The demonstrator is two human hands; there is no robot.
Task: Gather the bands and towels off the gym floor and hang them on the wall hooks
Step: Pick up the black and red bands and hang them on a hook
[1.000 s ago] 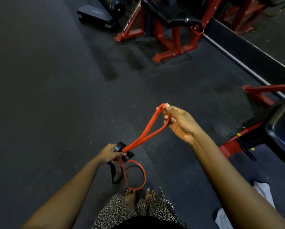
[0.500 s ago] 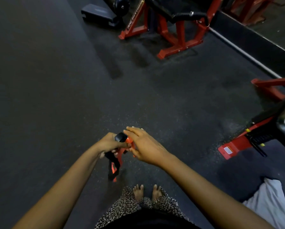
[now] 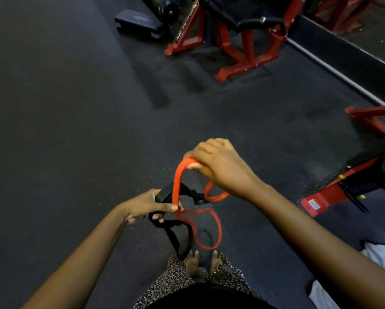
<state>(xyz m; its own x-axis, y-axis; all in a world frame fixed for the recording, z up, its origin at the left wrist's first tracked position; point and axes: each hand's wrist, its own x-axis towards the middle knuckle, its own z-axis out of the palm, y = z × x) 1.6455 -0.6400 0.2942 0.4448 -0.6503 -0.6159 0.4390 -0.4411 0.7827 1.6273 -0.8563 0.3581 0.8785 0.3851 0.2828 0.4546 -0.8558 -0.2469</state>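
Near six o'clock, the left hand (image 3: 147,206) grips black handles (image 3: 164,195), the right hand (image 3: 218,166) pinches the red band (image 3: 177,184); towel (image 3: 376,253) at four o'clock ungathered, hanging seemingly ahead.

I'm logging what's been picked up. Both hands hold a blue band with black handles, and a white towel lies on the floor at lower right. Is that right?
Not quite: the head view shows the band is red, not blue. The rest stands: left hand and right hand both hold it, black handles attached, white towel on the floor at lower right.
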